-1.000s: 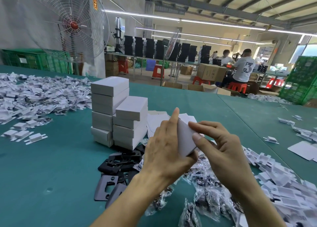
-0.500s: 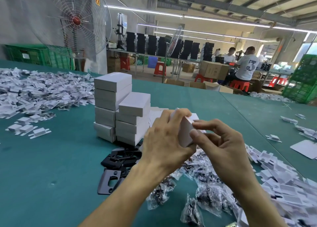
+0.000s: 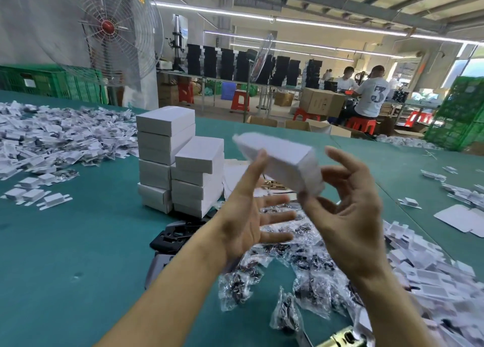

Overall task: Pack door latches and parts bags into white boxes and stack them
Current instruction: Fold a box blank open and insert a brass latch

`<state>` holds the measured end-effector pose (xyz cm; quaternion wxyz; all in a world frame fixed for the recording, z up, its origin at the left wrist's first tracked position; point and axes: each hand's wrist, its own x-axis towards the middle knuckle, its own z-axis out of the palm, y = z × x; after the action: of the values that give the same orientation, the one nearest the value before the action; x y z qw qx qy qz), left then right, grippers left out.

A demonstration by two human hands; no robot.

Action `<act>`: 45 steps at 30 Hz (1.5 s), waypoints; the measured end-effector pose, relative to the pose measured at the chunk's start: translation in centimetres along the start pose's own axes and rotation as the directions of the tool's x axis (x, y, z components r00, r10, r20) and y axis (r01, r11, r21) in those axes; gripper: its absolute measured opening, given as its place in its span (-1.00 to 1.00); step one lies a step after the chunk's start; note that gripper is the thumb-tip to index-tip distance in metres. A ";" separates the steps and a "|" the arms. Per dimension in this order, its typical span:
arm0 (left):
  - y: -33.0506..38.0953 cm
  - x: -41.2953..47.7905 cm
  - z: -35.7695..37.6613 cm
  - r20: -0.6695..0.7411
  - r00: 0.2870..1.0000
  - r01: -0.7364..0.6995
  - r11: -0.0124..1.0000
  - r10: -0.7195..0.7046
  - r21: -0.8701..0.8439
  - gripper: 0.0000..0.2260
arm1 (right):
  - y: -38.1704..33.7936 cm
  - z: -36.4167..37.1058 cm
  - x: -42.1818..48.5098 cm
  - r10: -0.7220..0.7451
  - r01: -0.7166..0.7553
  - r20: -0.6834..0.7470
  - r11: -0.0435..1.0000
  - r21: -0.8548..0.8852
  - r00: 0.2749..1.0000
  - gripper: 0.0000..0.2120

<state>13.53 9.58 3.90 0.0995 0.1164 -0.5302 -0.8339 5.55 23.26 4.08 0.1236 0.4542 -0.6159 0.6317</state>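
A closed white box (image 3: 277, 160) hangs tilted and blurred above the green table (image 3: 78, 242), between my two hands. My left hand (image 3: 248, 215) is palm up with straight, spread fingers, and its thumb touches the box's underside. My right hand (image 3: 348, 210) holds the box's near end loosely between thumb and curled fingers. Two stacks of packed white boxes (image 3: 180, 163) stand side by side just left of my hands. Clear parts bags (image 3: 309, 263) lie heaped below my hands. Black latch plates (image 3: 172, 238) lie by the stacks. A brass latch (image 3: 340, 340) lies at the bottom edge.
Piles of white cardboard inserts cover the table's left (image 3: 52, 142) and right (image 3: 432, 263). Flat box blanks (image 3: 235, 173) lie behind my hands. A large fan (image 3: 110, 29) stands at the back left, and green crates (image 3: 458, 110) at the right. Two people sit working at a far table.
Both hands gripped the box closely before. Now they have spread apart, the left hand has opened, and the box has risen and turned to lie lengthwise between them.
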 end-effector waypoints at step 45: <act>0.5 -0.1 -0.4 -0.162 0.666 -0.458 0.570 0.729 0.682 -0.30 | -1.6 -6.6 -6.6 0.731 -0.044 0.494 0.579 -0.814 0.471 -0.84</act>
<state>13.73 9.02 4.21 0.4535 0.1298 -0.7315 -0.4923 7.61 32.15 1.46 -0.1665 0.4289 -0.8846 0.0762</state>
